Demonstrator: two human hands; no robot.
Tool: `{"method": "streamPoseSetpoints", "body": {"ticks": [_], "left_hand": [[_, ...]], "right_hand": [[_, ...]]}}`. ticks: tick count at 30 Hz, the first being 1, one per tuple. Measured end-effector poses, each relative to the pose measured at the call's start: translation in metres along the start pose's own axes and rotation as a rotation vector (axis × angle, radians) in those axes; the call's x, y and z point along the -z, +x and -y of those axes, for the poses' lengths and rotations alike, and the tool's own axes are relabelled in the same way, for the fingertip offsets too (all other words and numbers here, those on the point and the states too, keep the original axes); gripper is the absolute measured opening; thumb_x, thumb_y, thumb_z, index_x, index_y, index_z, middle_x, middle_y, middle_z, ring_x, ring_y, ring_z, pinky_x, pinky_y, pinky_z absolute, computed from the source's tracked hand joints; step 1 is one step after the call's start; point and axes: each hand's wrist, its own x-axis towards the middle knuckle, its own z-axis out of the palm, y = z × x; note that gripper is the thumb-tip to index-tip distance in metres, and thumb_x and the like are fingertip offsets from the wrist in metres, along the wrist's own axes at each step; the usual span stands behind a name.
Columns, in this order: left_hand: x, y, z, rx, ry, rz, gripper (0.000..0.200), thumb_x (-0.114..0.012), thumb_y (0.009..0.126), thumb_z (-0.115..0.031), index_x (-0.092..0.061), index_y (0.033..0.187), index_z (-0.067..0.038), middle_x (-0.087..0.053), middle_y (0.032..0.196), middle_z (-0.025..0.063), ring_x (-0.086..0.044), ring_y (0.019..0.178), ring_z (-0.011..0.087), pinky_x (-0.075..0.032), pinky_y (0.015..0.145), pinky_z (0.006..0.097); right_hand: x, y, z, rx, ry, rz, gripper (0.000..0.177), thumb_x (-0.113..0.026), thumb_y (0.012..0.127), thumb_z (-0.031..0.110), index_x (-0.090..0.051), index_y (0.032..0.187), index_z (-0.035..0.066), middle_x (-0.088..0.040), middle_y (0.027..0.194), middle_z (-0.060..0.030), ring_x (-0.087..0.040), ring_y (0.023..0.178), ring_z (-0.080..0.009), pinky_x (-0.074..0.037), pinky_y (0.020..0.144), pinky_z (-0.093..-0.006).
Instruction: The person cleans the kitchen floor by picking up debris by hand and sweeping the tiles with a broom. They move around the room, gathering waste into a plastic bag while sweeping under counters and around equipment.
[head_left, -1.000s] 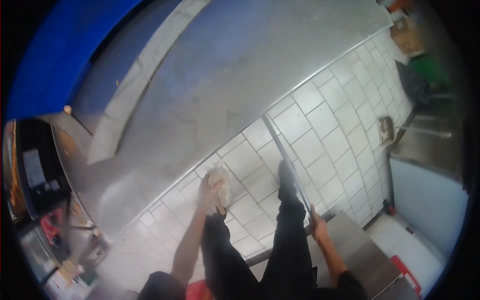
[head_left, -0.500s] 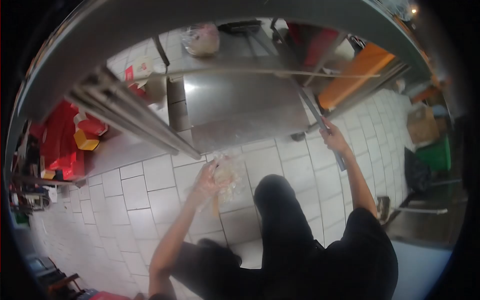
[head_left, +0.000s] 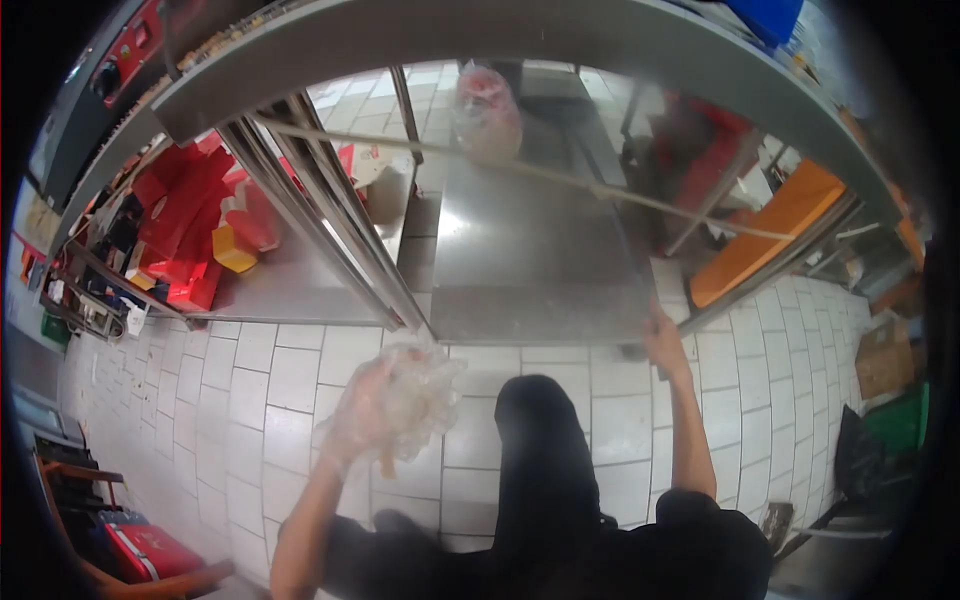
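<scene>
My left hand (head_left: 362,400), in a clear plastic glove or bag, is closed on a crumpled clear plastic bag (head_left: 418,395) above the floor tiles. A small yellowish strip hangs below it. My right hand (head_left: 663,345) is wrapped round a dark pole (head_left: 628,225), blurred, which reaches forward over the low steel shelf (head_left: 540,250). On that shelf, towards the back, lies a clear bag with pink and white contents (head_left: 488,115).
Red boxes (head_left: 180,225) and a yellow carton (head_left: 232,250) fill the left shelf. An orange panel (head_left: 765,235) leans at the right, beyond steel legs. A cardboard box (head_left: 885,358) and a green crate (head_left: 897,420) stand far right. A steel table edge (head_left: 480,35) arches overhead.
The view has shifted, so the shelf appears lower and further right. My left hand has moved left and slightly down with the bag. My right hand is lower in view, still on the pole.
</scene>
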Motion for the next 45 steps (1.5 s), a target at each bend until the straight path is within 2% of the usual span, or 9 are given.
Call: {"method": "streamPoseSetpoints", "body": {"ticks": [6, 10, 14, 18, 21, 32, 39, 41, 45], "left_hand": [[0.005, -0.030, -0.049, 0.140, 0.054, -0.198, 0.060, -0.073, 0.060, -0.025, -0.052, 0.112, -0.002, -0.058, 0.105, 0.0146, -0.056, 0.093, 0.0297, -0.045, 0.081, 0.0366], [0.012, -0.049, -0.062, 0.152, 0.324, -0.146, 0.063, -0.068, 0.060, -0.031, -0.051, 0.110, 0.002, -0.060, 0.102, 0.0139, -0.059, 0.093, 0.0229, -0.045, 0.084, 0.0344], [0.000, -0.069, -0.075, 0.293, 0.038, -0.289, 0.062, -0.070, 0.060, -0.029, -0.050, 0.110, 0.004, -0.058, 0.105, 0.0160, -0.057, 0.096, 0.0254, -0.045, 0.084, 0.0351], [0.003, -0.076, -0.058, 0.252, 0.120, -0.330, 0.062, -0.071, 0.060, -0.025, -0.050, 0.111, 0.004, -0.056, 0.108, 0.0180, -0.056, 0.097, 0.0272, -0.045, 0.084, 0.0357], [0.003, -0.067, -0.068, 0.246, 0.050, -0.364, 0.062, -0.071, 0.060, -0.023, -0.050, 0.111, 0.004, -0.056, 0.107, 0.0184, -0.057, 0.095, 0.0285, -0.044, 0.084, 0.0360], [0.007, -0.079, -0.052, 0.160, 0.258, -0.253, 0.045, -0.047, 0.086, -0.035, -0.051, 0.106, 0.005, -0.057, 0.103, 0.0188, -0.057, 0.095, 0.0265, -0.046, 0.084, 0.0389], [0.005, -0.075, -0.067, 0.276, -0.125, -0.249, 0.042, -0.052, 0.083, -0.031, -0.051, 0.105, 0.005, -0.057, 0.102, 0.0190, -0.057, 0.095, 0.0268, -0.046, 0.084, 0.0383], [0.012, -0.086, -0.059, 0.128, 0.425, -0.265, 0.043, -0.058, 0.078, -0.026, -0.050, 0.107, 0.005, -0.055, 0.105, 0.0190, -0.055, 0.096, 0.0277, -0.045, 0.084, 0.0378], [0.016, -0.098, -0.042, 0.220, 0.290, -0.370, 0.045, -0.060, 0.075, -0.020, -0.048, 0.111, 0.005, -0.053, 0.107, 0.0186, -0.053, 0.098, 0.0289, -0.044, 0.085, 0.0373]], "right_hand": [[-0.036, 0.326, -0.006, 0.333, -0.523, 0.095, 0.025, -0.040, 0.086, 0.016, -0.056, 0.092, -0.002, -0.061, 0.086, -0.0196, -0.061, 0.072, -0.0261, -0.046, 0.063, -0.0395], [-0.079, 0.454, 0.030, -0.051, -0.217, 0.311, 0.024, -0.053, 0.080, 0.012, -0.057, 0.059, 0.000, -0.053, 0.048, -0.0101, -0.050, 0.040, -0.0196, -0.039, 0.041, -0.0345], [-0.074, 0.369, 0.004, 0.319, -0.664, 0.079, 0.028, -0.051, 0.084, 0.021, -0.059, 0.076, -0.004, -0.060, 0.065, -0.0142, -0.057, 0.054, -0.0216, -0.044, 0.050, -0.0349], [-0.017, 0.164, -0.001, 0.228, -0.148, -0.184, 0.038, -0.044, 0.086, 0.018, -0.050, 0.118, -0.001, -0.054, 0.106, -0.0292, -0.051, 0.105, -0.0388, -0.039, 0.088, -0.0449], [0.020, 0.049, 0.010, 0.158, 0.114, -0.103, 0.030, -0.047, 0.085, 0.011, -0.055, 0.110, -0.003, -0.057, 0.100, -0.0282, -0.052, 0.099, -0.0409, -0.041, 0.086, -0.0420], [-0.044, 0.433, 0.055, 0.116, -0.442, 0.157, 0.025, -0.045, 0.084, 0.016, -0.060, 0.093, -0.002, -0.060, 0.093, -0.0201, -0.059, 0.088, -0.0316, -0.045, 0.077, -0.0409], [-0.059, 0.154, 0.007, 0.087, -0.146, -0.176, 0.030, -0.047, 0.084, 0.016, -0.055, 0.107, -0.002, -0.055, 0.108, -0.0248, -0.050, 0.104, -0.0395, -0.041, 0.087, -0.0433], [-0.036, 0.083, 0.000, 0.204, 0.103, -0.222, 0.030, -0.048, 0.080, 0.010, -0.055, 0.107, -0.002, -0.056, 0.106, -0.0231, -0.052, 0.103, -0.0378, -0.041, 0.087, -0.0432], [-0.019, 0.139, -0.003, 0.167, -0.116, -0.147, 0.028, -0.048, 0.079, 0.010, -0.056, 0.103, -0.003, -0.057, 0.102, -0.0225, -0.055, 0.097, -0.0358, -0.043, 0.083, -0.0420]]}}
